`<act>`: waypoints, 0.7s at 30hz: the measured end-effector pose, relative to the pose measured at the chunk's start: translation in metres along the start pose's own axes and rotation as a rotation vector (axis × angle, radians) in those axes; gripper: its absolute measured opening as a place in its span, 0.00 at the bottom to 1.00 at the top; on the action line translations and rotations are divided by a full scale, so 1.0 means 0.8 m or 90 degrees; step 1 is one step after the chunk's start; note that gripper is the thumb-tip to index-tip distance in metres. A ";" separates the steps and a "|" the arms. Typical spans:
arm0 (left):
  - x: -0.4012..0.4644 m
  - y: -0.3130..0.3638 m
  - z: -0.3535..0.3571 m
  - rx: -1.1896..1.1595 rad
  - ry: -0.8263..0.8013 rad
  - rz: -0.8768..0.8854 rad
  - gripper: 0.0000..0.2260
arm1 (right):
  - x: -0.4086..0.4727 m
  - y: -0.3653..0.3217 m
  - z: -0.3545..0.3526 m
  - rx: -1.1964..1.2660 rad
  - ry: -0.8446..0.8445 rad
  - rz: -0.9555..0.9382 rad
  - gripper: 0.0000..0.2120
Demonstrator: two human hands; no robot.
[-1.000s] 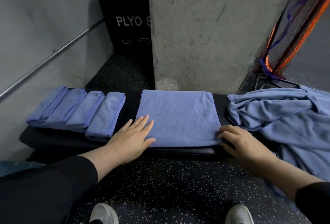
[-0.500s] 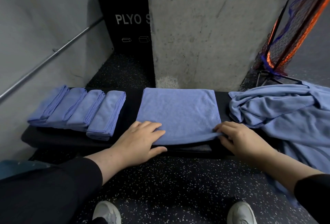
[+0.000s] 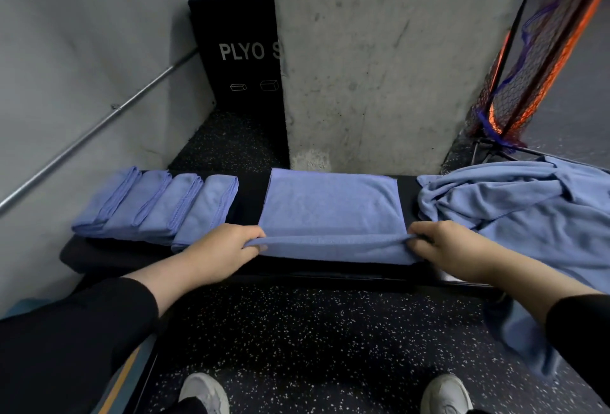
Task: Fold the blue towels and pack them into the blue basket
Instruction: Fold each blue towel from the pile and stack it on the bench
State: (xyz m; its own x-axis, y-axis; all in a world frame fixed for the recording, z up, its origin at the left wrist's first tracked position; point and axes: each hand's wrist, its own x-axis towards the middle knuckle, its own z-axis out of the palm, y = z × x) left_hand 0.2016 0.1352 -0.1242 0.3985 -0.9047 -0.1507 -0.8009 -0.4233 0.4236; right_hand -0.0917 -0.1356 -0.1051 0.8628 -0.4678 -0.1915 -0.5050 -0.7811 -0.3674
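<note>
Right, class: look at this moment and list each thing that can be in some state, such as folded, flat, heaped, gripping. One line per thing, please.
Middle towel: flat on the bench, near edge lifted.
Left hand: pinches the towel's near left corner.
Right hand: pinches the near right corner.
Four folded towels: folded, overlapping in a row.
Towel heap: unfolded, crumpled, partly hanging off the bench.
Bench: bearing all the towels.

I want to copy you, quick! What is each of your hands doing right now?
Left hand: closed, pinching the near left corner of the flat blue towel.
Right hand: closed, pinching the near right corner of the same towel.
</note>
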 end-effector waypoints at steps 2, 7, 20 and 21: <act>-0.011 0.005 -0.009 -0.054 -0.041 -0.007 0.11 | -0.005 -0.008 -0.013 0.038 -0.017 0.012 0.13; -0.027 0.021 -0.016 -0.207 -0.095 -0.052 0.14 | -0.017 -0.016 -0.033 0.139 -0.019 0.070 0.14; 0.069 0.031 -0.009 -0.122 0.109 -0.190 0.13 | 0.068 -0.014 -0.006 0.074 0.162 0.185 0.12; 0.077 0.031 -0.008 -0.109 0.118 -0.200 0.12 | 0.076 -0.013 -0.002 0.051 0.170 0.192 0.12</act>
State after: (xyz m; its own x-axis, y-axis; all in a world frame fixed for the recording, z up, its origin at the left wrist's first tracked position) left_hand 0.2092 0.0695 -0.1175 0.6981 -0.7022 -0.1399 -0.5474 -0.6494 0.5279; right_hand -0.0338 -0.1567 -0.1112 0.6352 -0.7699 -0.0617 -0.7217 -0.5632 -0.4024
